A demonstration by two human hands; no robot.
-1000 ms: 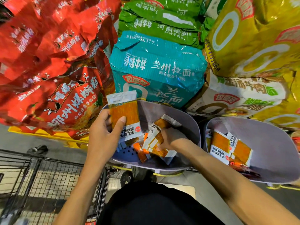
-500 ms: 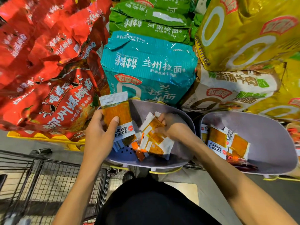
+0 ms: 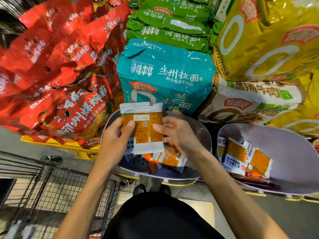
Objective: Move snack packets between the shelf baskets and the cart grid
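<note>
Two orange snack packets (image 3: 143, 128), stacked face to back, held upright over the far rim of the left basket (image 3: 203, 135). The left hand (image 3: 115, 140) clamps the stack's left edge, thumb pressed on the front; the right hand (image 3: 176, 133) pinches the right edge, thumb on the front and fingers behind. Both hands are closed on the stack. Beneath it, several more loose packets (image 3: 168, 158) lie on the perforated floor of the left basket. Just to the right, a second basket (image 3: 293, 152) of the same pale plastic holds another small heap of orange packets (image 3: 241, 157) against its left wall. Beyond the baskets, large noodle bags fill the shelf: red bags (image 3: 51, 75) at far left, a teal bag (image 3: 165, 75) in the centre, green bags (image 3: 169, 23) behind it, yellow bags (image 3: 267, 37) at far right. The wire cart grid (image 3: 57, 190) stands near left, below the left forearm.
</note>
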